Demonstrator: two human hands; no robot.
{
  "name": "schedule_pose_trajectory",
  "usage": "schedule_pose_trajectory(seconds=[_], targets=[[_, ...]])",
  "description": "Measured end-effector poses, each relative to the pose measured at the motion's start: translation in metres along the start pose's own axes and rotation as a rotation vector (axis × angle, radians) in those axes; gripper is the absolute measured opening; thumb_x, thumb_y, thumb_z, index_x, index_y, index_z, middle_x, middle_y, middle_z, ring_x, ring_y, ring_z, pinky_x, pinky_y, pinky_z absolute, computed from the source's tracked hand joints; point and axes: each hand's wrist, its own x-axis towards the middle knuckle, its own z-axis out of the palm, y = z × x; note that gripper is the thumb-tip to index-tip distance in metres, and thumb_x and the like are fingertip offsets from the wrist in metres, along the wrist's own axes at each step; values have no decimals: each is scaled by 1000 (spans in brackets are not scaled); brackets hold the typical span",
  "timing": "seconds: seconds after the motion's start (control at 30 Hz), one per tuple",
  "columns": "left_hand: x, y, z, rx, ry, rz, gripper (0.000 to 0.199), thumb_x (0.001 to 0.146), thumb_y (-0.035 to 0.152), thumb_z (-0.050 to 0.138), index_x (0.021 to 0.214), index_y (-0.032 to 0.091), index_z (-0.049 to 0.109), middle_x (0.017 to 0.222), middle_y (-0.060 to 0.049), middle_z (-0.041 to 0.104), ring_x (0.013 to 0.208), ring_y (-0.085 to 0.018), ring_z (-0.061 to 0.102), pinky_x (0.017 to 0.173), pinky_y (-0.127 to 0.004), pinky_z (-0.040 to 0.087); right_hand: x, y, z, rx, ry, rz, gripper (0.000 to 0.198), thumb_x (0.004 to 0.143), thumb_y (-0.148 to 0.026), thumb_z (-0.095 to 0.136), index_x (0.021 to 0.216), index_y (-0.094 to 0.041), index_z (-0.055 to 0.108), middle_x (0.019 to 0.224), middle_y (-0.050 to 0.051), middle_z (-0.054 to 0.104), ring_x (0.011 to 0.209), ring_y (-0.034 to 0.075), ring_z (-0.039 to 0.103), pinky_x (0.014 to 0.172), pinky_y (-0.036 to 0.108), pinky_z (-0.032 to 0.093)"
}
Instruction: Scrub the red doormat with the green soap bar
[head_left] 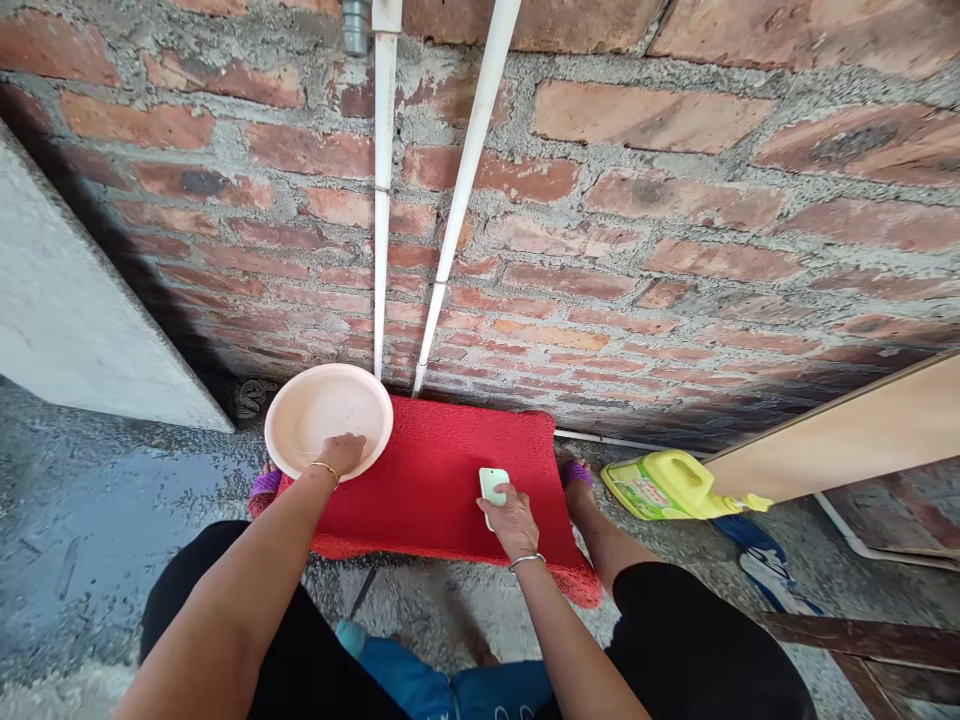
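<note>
My left hand (343, 453) is inside a pale pink plastic basin (281, 420), with its fingers curled in. What the fingers may hold is hidden. Some water seems to lie in the basin's bottom. My right hand (516, 520) grips a pale green scrub brush (493, 482) with a rounded end and a small hole. Its bristles cannot be seen. The brush is on a red textured mat (442, 450), which hangs over the edges of a low support. The basin stands at the mat's left end.
A yellow-green detergent jug (660, 485) lies on its side to the right. White pipes (457, 210) run down the brick wall (637, 210). A grey slab (90, 300) leans at left above the wet floor (142, 530). A blue sandal (772, 565) lies at right.
</note>
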Motion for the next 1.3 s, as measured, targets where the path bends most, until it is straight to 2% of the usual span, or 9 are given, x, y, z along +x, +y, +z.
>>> schedule_pose_trajectory(seconds=[0.2, 0.33, 0.43, 0.53, 0.73, 0.83, 0.93, 1.07, 1.3], targets=[[-2, 1, -1, 2, -3, 3, 40, 94, 11, 32, 125, 20, 56, 129, -15, 62, 122, -22, 59, 100, -42, 45, 16, 36, -21, 63, 51, 114, 40, 80, -47, 62, 113, -26, 61, 110, 9, 59, 95, 25, 65, 81, 36, 50], [-2, 1, -1, -1, -2, -2, 41, 93, 10, 32, 125, 22, 56, 129, -14, 62, 122, -21, 58, 99, -41, 46, 20, 60, -31, 122, 126, 185, 41, 78, -48, 64, 108, -22, 62, 105, 11, 61, 81, 24, 66, 73, 36, 51], [-1, 1, 1, -4, 6, -7, 41, 93, 10, 33, 124, 22, 56, 128, -13, 63, 121, -21, 59, 98, -42, 47, 16, 61, -31, 135, 172, 214, 42, 75, -50, 66, 107, -22, 62, 104, 11, 62, 76, 24, 65, 70, 36, 51], [0, 1, 3, -9, 22, -10, 41, 93, 10, 31, 124, 22, 56, 129, -14, 62, 121, -22, 59, 97, -43, 47, 4, 36, -19, 75, 118, 107, 39, 78, -47, 63, 109, -23, 63, 106, 9, 60, 84, 24, 65, 74, 35, 50], [0, 3, 2, -18, 26, -17, 41, 95, 13, 32, 126, 23, 56, 130, -14, 61, 121, -23, 59, 98, -43, 46, -36, -57, 25, 12, -33, -230, 31, 78, -41, 66, 108, -32, 63, 109, 0, 58, 91, 17, 62, 77, 27, 46], [-1, 3, 1, -18, 24, -13, 41, 96, 14, 31, 127, 22, 56, 131, -15, 61, 122, -23, 59, 98, -42, 46, -55, -98, 44, -33, -103, -402, 32, 76, -37, 69, 107, -31, 63, 109, 0, 58, 93, 17, 61, 78, 26, 44], [-1, 3, 1, -18, 31, -10, 41, 95, 14, 32, 127, 22, 55, 130, -15, 61, 122, -24, 59, 98, -43, 46, -66, -126, 56, -57, -156, -498, 33, 76, -34, 69, 108, -29, 63, 111, 2, 58, 94, 18, 61, 80, 27, 44], [1, 1, 4, -25, 37, -1, 40, 95, 14, 33, 127, 22, 56, 129, -15, 61, 121, -25, 59, 98, -44, 46, -68, -144, 60, -92, -202, -527, 34, 76, -31, 70, 109, -27, 64, 113, 4, 58, 100, 21, 60, 84, 29, 43], [10, 1, 9, -45, 48, 4, 39, 94, 16, 37, 127, 23, 56, 129, -15, 61, 120, -26, 60, 94, -45, 47, -57, -144, 51, -110, -171, -471, 32, 79, -34, 69, 110, -26, 63, 114, 4, 57, 98, 19, 61, 79, 28, 43]])
